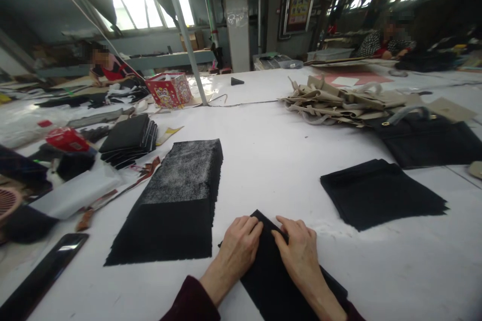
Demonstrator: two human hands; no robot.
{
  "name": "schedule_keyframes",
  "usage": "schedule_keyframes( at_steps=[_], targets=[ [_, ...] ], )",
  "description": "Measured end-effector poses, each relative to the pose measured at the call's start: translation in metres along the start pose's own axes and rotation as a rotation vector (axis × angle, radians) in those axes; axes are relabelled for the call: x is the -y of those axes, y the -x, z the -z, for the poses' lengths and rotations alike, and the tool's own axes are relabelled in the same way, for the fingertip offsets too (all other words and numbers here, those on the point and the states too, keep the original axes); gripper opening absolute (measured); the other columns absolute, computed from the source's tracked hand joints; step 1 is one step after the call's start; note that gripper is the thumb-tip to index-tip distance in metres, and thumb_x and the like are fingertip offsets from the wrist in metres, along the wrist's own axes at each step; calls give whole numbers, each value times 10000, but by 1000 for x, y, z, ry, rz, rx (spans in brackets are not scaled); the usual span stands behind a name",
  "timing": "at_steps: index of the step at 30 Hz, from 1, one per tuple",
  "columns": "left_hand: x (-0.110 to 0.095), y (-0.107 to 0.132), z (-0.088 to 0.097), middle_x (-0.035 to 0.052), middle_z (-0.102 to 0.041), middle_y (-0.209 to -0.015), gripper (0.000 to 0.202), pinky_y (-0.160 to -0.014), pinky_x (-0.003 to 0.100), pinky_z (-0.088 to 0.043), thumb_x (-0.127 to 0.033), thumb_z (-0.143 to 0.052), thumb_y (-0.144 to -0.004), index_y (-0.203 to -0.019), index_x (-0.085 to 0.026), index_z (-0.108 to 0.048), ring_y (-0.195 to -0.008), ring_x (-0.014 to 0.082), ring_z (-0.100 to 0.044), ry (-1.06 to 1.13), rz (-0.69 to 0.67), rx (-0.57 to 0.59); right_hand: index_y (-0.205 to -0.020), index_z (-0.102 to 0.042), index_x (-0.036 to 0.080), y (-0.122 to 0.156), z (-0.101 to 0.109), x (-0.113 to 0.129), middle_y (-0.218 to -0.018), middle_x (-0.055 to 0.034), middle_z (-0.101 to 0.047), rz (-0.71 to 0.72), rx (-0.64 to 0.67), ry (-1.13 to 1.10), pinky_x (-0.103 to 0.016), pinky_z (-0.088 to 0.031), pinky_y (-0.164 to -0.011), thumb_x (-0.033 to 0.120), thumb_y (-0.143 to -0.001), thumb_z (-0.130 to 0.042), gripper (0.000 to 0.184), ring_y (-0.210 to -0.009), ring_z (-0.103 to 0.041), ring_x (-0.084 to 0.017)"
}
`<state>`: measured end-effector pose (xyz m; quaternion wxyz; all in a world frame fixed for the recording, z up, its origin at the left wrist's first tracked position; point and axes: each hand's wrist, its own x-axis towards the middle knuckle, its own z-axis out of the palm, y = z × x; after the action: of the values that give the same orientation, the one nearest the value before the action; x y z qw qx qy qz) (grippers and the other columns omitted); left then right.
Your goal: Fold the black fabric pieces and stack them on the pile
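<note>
A black fabric piece lies in front of me on the white table, with a folded strip along its right side. My left hand is closed at its upper left edge, fingers bent and pressed together on the cloth. On the folded edge, my right hand has its thumb and curled fingers closed at the fabric; its fingertips are partly hidden. Left of the hands is a stack of black fabric panels, with a speckled grey section at its far end. To the right rests another stack of black fabric pieces.
A long dark glossy bar lies at the near left. Behind it are folded dark cloths and a red patterned box. Tan pieces and a black bag panel lie at right. Two people work farther back.
</note>
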<state>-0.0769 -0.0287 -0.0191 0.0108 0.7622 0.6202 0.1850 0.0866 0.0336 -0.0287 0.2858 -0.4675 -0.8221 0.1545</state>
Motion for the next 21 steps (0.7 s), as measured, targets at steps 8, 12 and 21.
schedule_keyframes(
  at_steps=[8, 12, 21],
  targets=[
    [-1, 1, -4, 93, -618, -1045, 446, -825, 413, -500, -89, -388, -942, -1379, -170, -419, -948, 235, -562, 14, 32, 0, -1151, -647, 163, 12, -8, -5, -838, -53, -606, 240, -120, 107, -344, -365, -769, 107, -950, -472, 272, -818, -535, -191],
    [0, 2, -4, 106, -605, -1157, 467, -875, 416, -499, -79, -385, -938, -1390, -189, -428, -1022, 240, -558, 21, 35, 2, -1189, -622, 123, 14, -11, -4, -859, -71, -585, 311, -80, 206, -363, -377, -784, 67, -946, -436, 311, -824, -519, -199],
    [2, 1, -5, 102, -584, -1223, 455, -929, 415, -508, -95, -425, -931, -1366, -207, -491, -1069, 233, -551, 18, 29, -9, -1208, -594, 115, 14, -13, -3, -868, -72, -549, 319, -8, 242, -370, -384, -768, 49, -915, -441, 337, -808, -476, -211]
  ],
)
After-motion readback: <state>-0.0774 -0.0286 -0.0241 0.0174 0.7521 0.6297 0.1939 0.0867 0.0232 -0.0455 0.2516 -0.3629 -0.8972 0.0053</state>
